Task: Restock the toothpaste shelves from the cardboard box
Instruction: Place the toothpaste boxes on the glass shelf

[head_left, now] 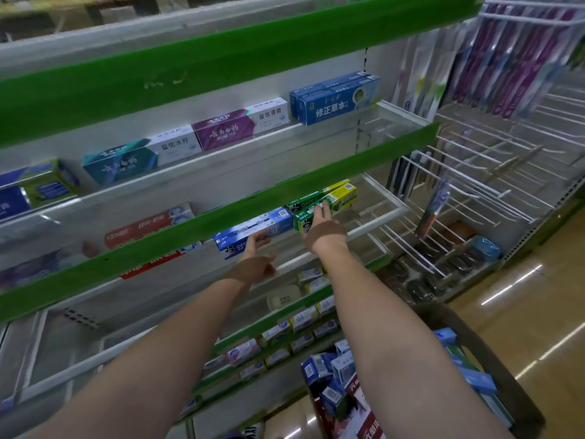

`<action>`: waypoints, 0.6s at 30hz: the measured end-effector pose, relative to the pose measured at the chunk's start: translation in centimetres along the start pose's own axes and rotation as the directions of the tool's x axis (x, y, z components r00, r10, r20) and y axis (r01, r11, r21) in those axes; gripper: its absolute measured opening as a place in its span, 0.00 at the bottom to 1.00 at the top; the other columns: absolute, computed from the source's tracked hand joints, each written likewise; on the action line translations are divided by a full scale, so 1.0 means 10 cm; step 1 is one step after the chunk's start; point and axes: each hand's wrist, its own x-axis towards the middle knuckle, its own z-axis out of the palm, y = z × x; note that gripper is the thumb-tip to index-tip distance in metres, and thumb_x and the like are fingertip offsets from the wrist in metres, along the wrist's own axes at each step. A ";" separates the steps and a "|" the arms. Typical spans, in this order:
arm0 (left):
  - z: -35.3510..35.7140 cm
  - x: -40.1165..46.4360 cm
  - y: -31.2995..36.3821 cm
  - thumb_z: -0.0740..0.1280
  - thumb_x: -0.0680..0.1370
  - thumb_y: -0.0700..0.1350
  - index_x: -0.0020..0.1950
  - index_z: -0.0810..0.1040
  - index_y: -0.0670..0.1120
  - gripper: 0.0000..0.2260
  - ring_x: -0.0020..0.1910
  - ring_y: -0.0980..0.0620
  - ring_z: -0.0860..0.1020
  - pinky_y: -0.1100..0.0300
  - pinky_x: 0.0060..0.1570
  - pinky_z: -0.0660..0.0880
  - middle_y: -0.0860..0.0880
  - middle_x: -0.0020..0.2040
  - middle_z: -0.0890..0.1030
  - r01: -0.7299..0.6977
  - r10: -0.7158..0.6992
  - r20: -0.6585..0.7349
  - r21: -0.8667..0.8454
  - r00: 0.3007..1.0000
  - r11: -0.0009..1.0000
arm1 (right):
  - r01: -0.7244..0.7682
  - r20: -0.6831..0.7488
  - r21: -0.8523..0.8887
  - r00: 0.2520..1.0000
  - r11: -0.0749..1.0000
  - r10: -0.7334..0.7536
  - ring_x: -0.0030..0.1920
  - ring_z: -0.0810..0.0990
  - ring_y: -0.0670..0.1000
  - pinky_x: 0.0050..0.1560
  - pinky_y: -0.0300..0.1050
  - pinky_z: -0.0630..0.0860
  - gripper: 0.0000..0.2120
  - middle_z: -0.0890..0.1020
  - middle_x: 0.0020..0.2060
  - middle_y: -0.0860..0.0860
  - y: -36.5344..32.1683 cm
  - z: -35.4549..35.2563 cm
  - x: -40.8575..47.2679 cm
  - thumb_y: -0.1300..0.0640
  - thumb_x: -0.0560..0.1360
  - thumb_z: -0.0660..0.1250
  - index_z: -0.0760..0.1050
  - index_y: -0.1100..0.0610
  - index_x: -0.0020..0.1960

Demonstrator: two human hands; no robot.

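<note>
Both my arms reach into a middle shelf (373, 228) behind a green price rail. My right hand (324, 228) lies with straight fingers on top of a green and yellow toothpaste carton (340, 198), which sits on a second green one. My left hand (256, 258) touches the front of a blue toothpaste carton (253, 229) beside them, fingers extended, thumb low by the shelf's clear front lip. At the bottom right stands the cardboard box (493, 359) with several blue and white cartons (332, 372) inside.
The shelf above carries teal, purple and blue toothpaste boxes (335, 99). Red cartons (148, 232) sit left of my hands. Lower shelves hold small soap-like packs (304, 318). To the right are white wire racks (474, 185) with hanging toothbrushes (506, 55), then a shiny floor (538, 312).
</note>
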 end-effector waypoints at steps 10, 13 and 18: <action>0.01 0.00 0.03 0.67 0.79 0.34 0.69 0.66 0.48 0.21 0.35 0.50 0.74 0.54 0.38 0.79 0.48 0.62 0.72 0.003 -0.007 -0.043 -0.079 0.999 0.997 | -0.021 -0.071 0.046 0.997 0.999 0.024 0.70 0.71 0.60 0.53 0.50 0.74 0.31 0.41 0.82 0.49 -0.01 0.05 0.09 0.53 0.84 0.59 0.48 0.51 0.82; 0.02 0.01 0.03 0.67 0.79 0.34 0.66 0.67 0.50 0.20 0.35 0.50 0.73 0.52 0.40 0.79 0.46 0.61 0.72 0.004 -0.009 -0.053 -0.082 0.999 0.997 | -0.044 -0.133 0.072 0.990 0.996 0.053 0.68 0.72 0.58 0.53 0.48 0.74 0.31 0.41 0.82 0.49 -0.01 0.11 0.06 0.53 0.85 0.57 0.47 0.52 0.82; 0.02 0.00 0.03 0.66 0.80 0.34 0.64 0.67 0.50 0.18 0.31 0.51 0.73 0.57 0.33 0.78 0.47 0.59 0.72 -0.003 -0.002 -0.057 -0.081 0.998 0.997 | -0.041 -0.137 0.207 0.988 0.977 0.070 0.70 0.70 0.59 0.63 0.52 0.75 0.32 0.40 0.82 0.50 -0.11 0.16 0.15 0.56 0.84 0.59 0.48 0.53 0.82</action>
